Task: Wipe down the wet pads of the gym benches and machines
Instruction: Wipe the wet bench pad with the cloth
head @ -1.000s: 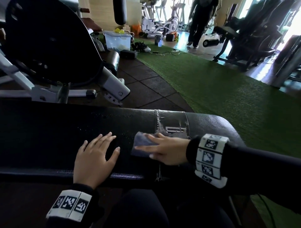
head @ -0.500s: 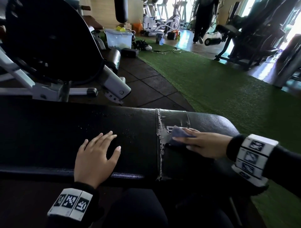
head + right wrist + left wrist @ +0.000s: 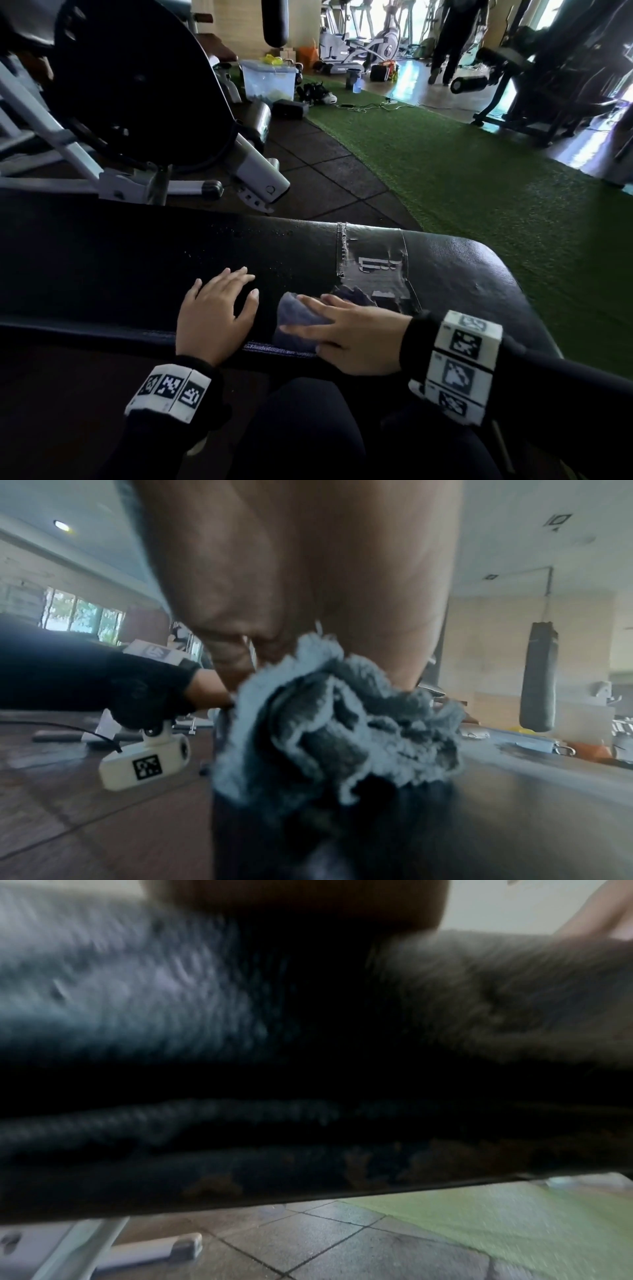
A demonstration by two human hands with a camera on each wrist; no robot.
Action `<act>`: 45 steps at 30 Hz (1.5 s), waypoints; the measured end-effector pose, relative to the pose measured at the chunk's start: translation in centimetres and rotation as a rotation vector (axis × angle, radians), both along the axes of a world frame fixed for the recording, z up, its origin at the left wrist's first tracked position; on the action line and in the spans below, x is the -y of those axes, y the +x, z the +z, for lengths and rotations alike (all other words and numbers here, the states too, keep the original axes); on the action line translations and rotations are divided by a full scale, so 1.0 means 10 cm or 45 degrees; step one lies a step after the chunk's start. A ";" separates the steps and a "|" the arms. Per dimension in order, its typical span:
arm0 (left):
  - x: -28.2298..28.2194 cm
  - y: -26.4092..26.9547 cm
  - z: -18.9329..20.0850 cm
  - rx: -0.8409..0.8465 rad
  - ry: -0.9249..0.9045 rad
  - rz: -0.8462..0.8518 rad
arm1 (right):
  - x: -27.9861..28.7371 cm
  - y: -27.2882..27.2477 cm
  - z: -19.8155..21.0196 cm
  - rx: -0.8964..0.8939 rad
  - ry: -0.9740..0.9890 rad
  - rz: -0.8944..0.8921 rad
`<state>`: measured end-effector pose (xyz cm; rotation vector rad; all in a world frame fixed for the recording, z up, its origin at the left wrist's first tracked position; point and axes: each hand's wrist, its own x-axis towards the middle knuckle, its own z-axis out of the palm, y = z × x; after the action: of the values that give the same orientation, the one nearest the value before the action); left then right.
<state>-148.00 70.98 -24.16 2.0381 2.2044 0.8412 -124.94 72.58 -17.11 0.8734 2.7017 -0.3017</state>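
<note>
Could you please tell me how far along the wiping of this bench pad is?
Partly done. The right hand presses the grey cloth onto the bench pad beside the worn tape patch; the left hand rests flat. Water droplets remain beyond the left hand, unwiped.

On the bench pad [image 3: 120, 274], open surface is found to the left of the left hand [image 3: 214, 317]. To the right, passage is blocked by the right hand [image 3: 356, 337] pressed on the cloth [image 3: 294, 320], just beside.
</note>
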 end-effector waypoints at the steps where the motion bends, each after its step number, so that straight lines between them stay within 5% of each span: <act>1: 0.02 0.02 0.00 0.028 0.028 0.013 | 0.06 0.04 -0.04 -0.054 0.014 0.002; 7: 0.24 0.37 0.06 0.176 0.053 0.062 | 0.16 0.22 -0.16 -0.638 0.021 -0.090; 14: 0.49 1.03 0.10 0.236 -0.022 0.060 | 0.28 0.50 -0.28 -0.872 -0.026 -0.226; 18: 0.55 1.11 0.02 0.127 0.085 0.189 | 0.22 0.79 -0.44 -1.044 0.180 -0.416; 24: 0.74 1.32 0.05 0.139 0.326 0.290 | 0.13 0.91 -0.67 -1.008 0.390 -0.486; 38: 0.68 1.82 -0.06 1.118 0.194 0.515 | 0.10 0.91 -0.74 -1.063 0.421 -0.567; 45: 0.59 1.89 0.00 1.277 0.243 0.534 | 0.13 0.86 -0.74 -1.075 0.497 -0.577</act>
<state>-129.14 65.04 -24.14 0.7918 1.9281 1.6685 -116.37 71.26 -24.54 1.8257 3.3449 -0.2805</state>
